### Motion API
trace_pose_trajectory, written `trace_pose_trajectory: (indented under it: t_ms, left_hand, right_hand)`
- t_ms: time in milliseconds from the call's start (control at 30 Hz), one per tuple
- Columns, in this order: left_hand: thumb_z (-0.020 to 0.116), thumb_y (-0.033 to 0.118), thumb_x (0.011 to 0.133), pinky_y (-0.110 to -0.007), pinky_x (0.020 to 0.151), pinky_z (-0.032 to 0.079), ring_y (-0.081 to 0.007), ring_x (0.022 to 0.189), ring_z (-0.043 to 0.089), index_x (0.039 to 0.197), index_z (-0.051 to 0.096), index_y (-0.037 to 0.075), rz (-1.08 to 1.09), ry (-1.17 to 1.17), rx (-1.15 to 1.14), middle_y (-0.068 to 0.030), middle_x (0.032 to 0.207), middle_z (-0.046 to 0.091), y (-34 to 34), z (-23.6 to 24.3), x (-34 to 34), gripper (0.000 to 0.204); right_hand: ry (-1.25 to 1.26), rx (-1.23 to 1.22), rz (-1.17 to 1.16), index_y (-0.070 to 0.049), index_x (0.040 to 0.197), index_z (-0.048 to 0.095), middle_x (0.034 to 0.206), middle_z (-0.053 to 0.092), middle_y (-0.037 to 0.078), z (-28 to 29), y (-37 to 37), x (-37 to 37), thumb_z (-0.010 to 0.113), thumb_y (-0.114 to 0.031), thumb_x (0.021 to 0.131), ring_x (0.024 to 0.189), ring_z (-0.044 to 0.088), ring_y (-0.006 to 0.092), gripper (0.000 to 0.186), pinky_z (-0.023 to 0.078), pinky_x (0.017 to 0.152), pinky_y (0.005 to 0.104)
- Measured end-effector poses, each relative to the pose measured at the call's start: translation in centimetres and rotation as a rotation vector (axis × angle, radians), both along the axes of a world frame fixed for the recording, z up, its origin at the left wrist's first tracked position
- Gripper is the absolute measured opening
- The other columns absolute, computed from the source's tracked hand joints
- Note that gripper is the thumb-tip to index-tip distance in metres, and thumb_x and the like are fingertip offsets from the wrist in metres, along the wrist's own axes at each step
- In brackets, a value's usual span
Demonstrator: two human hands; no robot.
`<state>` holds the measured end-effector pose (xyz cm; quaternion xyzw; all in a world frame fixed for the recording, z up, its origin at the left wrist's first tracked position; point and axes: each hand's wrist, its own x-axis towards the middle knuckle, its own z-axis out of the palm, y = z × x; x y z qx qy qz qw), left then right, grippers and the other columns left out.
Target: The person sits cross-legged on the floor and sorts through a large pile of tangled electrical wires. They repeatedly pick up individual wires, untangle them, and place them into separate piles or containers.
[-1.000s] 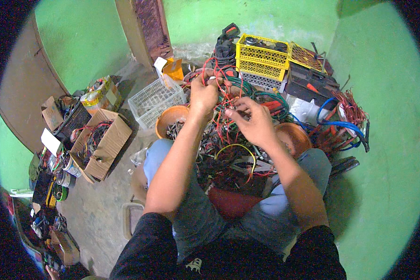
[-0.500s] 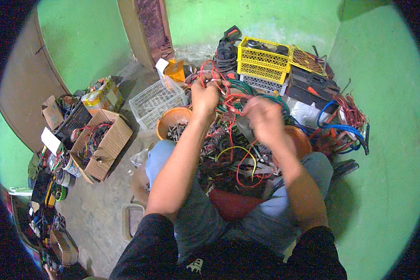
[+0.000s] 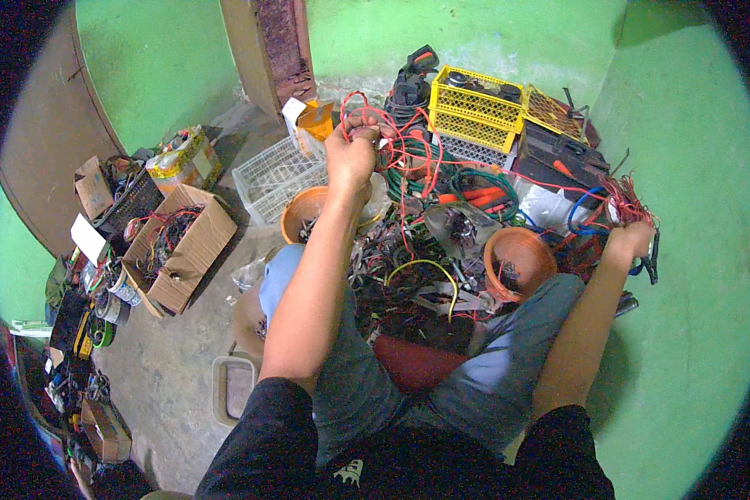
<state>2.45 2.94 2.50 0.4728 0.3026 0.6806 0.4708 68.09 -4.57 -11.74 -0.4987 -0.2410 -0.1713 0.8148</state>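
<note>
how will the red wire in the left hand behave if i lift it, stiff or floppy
The red wire is probably floppy overall, since a strand dangles below the left hand. It may spring a little, as loops stand up above the fingers. It could snag, because several strands cross one another.

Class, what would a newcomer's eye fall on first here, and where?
First, the tangled thin red wire in the left hand, running across toward the right hand at far right. Next, the stacked yellow plastic crates before the bright green wall.
</note>
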Motion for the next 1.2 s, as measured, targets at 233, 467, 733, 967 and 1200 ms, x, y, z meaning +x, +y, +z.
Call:
trace_pose_trajectory:
  t_ms: [233, 467, 733, 967, 1200]
  left_hand:
    - [0.05, -0.001, 0.087, -0.029, 0.059, 0.052, -0.0162, 0.07, 0.063, 0.096, 0.054, -0.001, 0.073, 0.046, -0.093, -0.0122, 0.082, 0.067, -2.1, 0.6, -1.5, 0.01]
    - [0.05, 0.0, 0.087, -0.024, 0.052, 0.046, -0.0128, 0.064, 0.058, 0.094, 0.054, 0.0, -0.004, 0.039, -0.014, -0.0122, 0.079, 0.068, 0.1, -1.3, 0.4, 0.008]
    - [0.05, 0.0, 0.086, -0.024, 0.052, 0.045, -0.0133, 0.062, 0.058, 0.095, 0.055, 0.0, -0.015, -0.021, -0.086, -0.0124, 0.079, 0.067, -0.2, -1.5, 0.7, 0.009]
    - [0.051, -0.001, 0.087, -0.028, 0.05, 0.051, -0.0181, 0.065, 0.064, 0.096, 0.056, 0.0, -0.086, -0.027, -0.167, -0.0135, 0.083, 0.067, -1.4, -0.4, 1.3, 0.01]
    - [0.05, 0.001, 0.088, -0.024, 0.046, 0.043, -0.0112, 0.054, 0.055, 0.096, 0.058, 0.0, -0.056, -0.073, -0.119, -0.0082, 0.079, 0.067, 0.2, -0.8, -0.2, 0.012]
  right_hand:
    - [-0.416, -0.323, 0.085, 0.002, 0.103, 0.062, 0.098, 0.067, 0.015, 12.0, 1.0, -29.5, 0.055, -0.02, 0.093, 0.094, 0.062, 0.0271, 0.025, 0.046, 0.087, 0.0378]
    - [-0.63, -0.59, 0.909, -0.001, 0.1, 0.063, 0.079, 0.066, 0.01, 11.2, -2.6, -48.1, 0.062, -0.024, 0.09, 0.076, 0.065, 0.0225, 0.025, 0.05, 0.073, 0.0362]
    - [-0.621, -0.65, 1.074, 0.001, 0.093, 0.064, 0.078, 0.067, 0.011, 10.5, -1.9, -46.9, 0.065, -0.021, 0.088, 0.076, 0.065, 0.0187, 0.023, 0.05, 0.072, 0.0321]
    - [-0.37, -0.654, 1.327, -0.003, 0.088, 0.064, 0.074, 0.059, 0.001, 11.6, -2.3, -45.0, 0.058, -0.022, 0.093, 0.065, 0.051, 0.0099, 0.02, 0.04, 0.059, 0.0275]
    - [0.147, 0.184, 0.941, -0.003, 0.104, 0.057, 0.062, 0.041, -0.005, 14.2, -1.9, -30.6, 0.047, -0.016, 0.097, 0.048, 0.036, 0.005, 0.017, 0.03, 0.042, 0.0202]
